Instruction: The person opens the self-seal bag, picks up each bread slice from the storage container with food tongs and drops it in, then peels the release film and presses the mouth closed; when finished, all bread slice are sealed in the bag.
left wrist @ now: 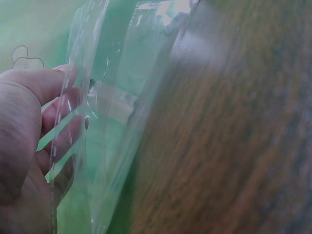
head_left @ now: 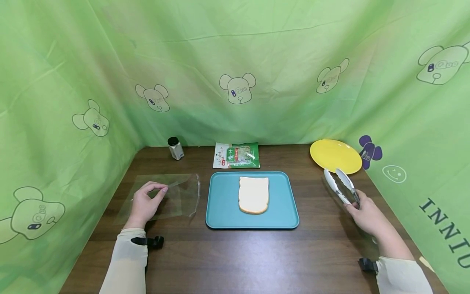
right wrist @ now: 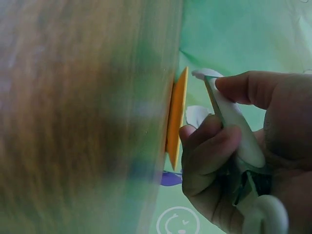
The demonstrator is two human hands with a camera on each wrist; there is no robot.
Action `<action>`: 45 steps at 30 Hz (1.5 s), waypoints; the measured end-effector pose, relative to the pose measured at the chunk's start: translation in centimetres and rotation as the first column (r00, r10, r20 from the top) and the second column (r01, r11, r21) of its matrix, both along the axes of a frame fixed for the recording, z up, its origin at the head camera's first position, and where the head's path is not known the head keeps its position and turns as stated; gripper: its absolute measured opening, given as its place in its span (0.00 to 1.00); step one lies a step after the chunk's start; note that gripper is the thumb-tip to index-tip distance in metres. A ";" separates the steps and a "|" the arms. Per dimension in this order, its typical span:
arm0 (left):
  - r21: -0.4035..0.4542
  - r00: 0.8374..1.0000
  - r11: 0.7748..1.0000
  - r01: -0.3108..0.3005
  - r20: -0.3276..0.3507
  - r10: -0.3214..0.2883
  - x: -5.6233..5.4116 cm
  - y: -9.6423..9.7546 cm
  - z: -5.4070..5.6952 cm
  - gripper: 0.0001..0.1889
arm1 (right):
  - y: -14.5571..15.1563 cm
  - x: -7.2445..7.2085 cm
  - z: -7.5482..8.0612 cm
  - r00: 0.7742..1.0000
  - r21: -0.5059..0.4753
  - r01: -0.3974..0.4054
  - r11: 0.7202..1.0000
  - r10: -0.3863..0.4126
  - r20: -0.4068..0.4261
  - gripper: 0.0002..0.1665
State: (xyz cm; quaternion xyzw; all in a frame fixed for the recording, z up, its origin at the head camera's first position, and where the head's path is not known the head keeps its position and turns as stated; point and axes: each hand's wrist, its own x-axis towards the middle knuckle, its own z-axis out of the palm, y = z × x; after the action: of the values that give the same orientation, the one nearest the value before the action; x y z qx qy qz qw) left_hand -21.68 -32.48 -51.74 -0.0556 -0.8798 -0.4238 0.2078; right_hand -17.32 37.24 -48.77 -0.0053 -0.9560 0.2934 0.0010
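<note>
At left, a clear plastic bag (head_left: 190, 196) is pinched by the left hand (head_left: 145, 202), presumably to keep its film raised. At right, metal tongs (head_left: 333, 184) are held by the right hand (head_left: 369, 214) — tips left free and spread. The bread slice (head_left: 253, 195) is kept off the wood by a blue tray (head_left: 221, 208).

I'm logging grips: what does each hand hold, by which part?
The left hand pinches the clear bag, exact spot unclear; the right hand grips the tongs by the handles.

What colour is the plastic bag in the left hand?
The plastic bag is see-through, with no colour; the left wrist view shows it best.
</note>
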 end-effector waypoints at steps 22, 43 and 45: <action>-0.002 1.000 1.000 -0.007 0.024 0.007 0.2 -0.1 -0.2 0.06 | -1.6 0.7 1.1 0.998 0.012 0.059 0.998 -0.059 0.011 0.51; 0.000 1.000 1.000 -0.013 0.027 0.013 0.2 -0.1 0.1 0.06 | -6.7 1.9 2.3 0.997 0.006 -0.048 0.999 0.048 -0.054 0.43; 0.004 1.000 1.000 -0.014 0.025 0.014 0.1 0.0 0.2 0.06 | -7.2 2.1 2.2 0.996 0.006 -0.062 0.998 0.063 -0.059 0.42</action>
State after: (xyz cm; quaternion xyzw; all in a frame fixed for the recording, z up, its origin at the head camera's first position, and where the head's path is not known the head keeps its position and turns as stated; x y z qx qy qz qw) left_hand -21.53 -32.53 -51.58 -0.0438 -0.8819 -0.4249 0.1996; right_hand -15.26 30.03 -46.59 0.0332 -0.9559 0.2911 0.0202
